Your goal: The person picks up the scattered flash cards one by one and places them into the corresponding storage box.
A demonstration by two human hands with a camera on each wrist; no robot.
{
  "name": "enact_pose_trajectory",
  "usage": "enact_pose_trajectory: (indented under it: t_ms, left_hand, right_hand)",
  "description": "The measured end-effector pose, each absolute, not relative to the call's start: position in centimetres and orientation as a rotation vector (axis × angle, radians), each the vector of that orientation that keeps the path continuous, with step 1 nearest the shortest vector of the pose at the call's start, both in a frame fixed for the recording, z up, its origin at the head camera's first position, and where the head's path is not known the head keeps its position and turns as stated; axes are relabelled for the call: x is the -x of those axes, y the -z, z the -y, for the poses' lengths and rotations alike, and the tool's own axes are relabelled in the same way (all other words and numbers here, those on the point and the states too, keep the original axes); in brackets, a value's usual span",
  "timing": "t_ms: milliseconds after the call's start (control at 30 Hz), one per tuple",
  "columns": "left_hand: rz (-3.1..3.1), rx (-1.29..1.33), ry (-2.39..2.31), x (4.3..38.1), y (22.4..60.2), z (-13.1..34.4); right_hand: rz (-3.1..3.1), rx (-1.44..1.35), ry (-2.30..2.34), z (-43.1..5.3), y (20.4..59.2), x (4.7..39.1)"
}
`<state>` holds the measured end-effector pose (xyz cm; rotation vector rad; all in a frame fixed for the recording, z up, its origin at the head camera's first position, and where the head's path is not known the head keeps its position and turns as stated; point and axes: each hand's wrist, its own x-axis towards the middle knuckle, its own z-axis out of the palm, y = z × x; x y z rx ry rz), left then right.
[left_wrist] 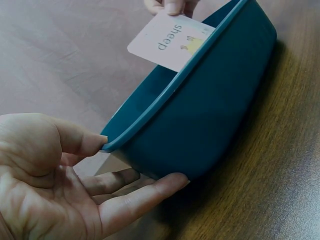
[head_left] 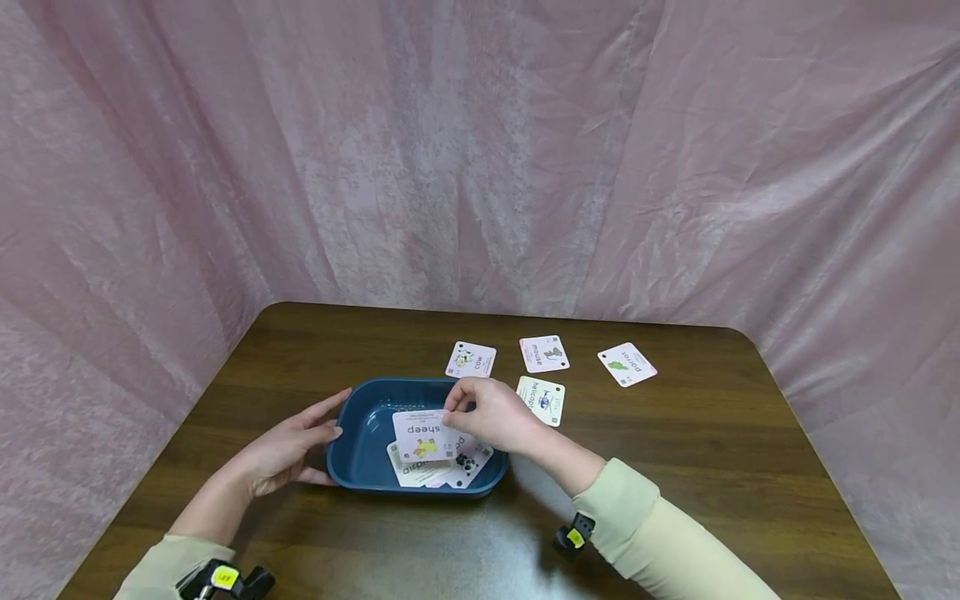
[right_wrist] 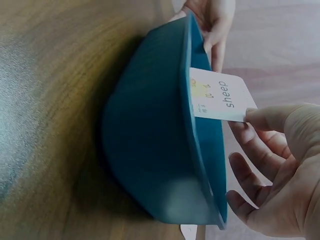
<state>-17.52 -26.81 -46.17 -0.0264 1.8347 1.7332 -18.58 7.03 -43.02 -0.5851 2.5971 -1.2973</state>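
My right hand (head_left: 491, 414) pinches a white sheep picture card (head_left: 420, 427) by its edge between thumb and fingers. The card is held over a deep blue plastic tray (head_left: 360, 475), its lower part dipping behind the rim in both wrist views. At the tray's left end, my left hand (head_left: 288, 450) holds it, thumb on the rim and fingers spread against the outer wall (left_wrist: 200, 120). Inside the tray, under the sheep card, lie a panda card (head_left: 471, 463) and another card (head_left: 408, 475), partly covered.
Beyond the tray on the brown wooden table (head_left: 712, 467) lie a cow card (head_left: 471, 359), a mouse card (head_left: 544, 354), a parrot card (head_left: 627, 365) and a helicopter card (head_left: 542, 401), which my right hand partly overlaps. Pink curtains (head_left: 465, 167) hang behind the table.
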Motion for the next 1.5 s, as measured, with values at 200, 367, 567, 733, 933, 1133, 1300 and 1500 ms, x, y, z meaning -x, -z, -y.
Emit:
enact_pose_trajectory:
  t_ms: [200, 367, 567, 733, 933, 1133, 1300, 1500]
  left_hand:
    - [-1.825, 0.016, -1.745, 17.4, 46.1, 26.8]
    - [-1.826, 0.012, -1.749, 17.4, 46.2, 26.9]
    - [-1.837, 0.01, -1.741, 17.3, 46.2, 27.0]
    - [-1.835, 0.015, -1.743, 17.2, 46.1, 27.0]
    - [-1.835, 0.01, -1.742, 17.2, 46.0, 27.0]
    - [-1.832, 0.012, -1.743, 17.1, 46.0, 27.1]
    - [-1.831, 0.021, -1.742, 17.2, 46.0, 27.1]
    - [-1.824, 0.029, -1.745, 17.2, 45.9, 27.0]
  right_hand:
    - [-2.548, 0.582, 1.258, -6.3, 43.5, 18.4]
    - [-2.523, 0.595, 1.244, -6.0, 43.8, 18.4]
    - [-2.535, 0.604, 1.207, -5.7, 43.9, 18.2]
    - [-2.533, 0.612, 1.195, -5.6, 44.0, 18.1]
    - [-2.539, 0.621, 1.168, -5.4, 44.1, 18.2]
    - [-2.577, 0.651, 1.127, -5.4, 44.1, 18.1]
    - [-2.743, 0.716, 1.022, -5.6, 44.0, 18.2]
    - [-2.772, 0.743, 1.056, -6.0, 43.3, 18.2]
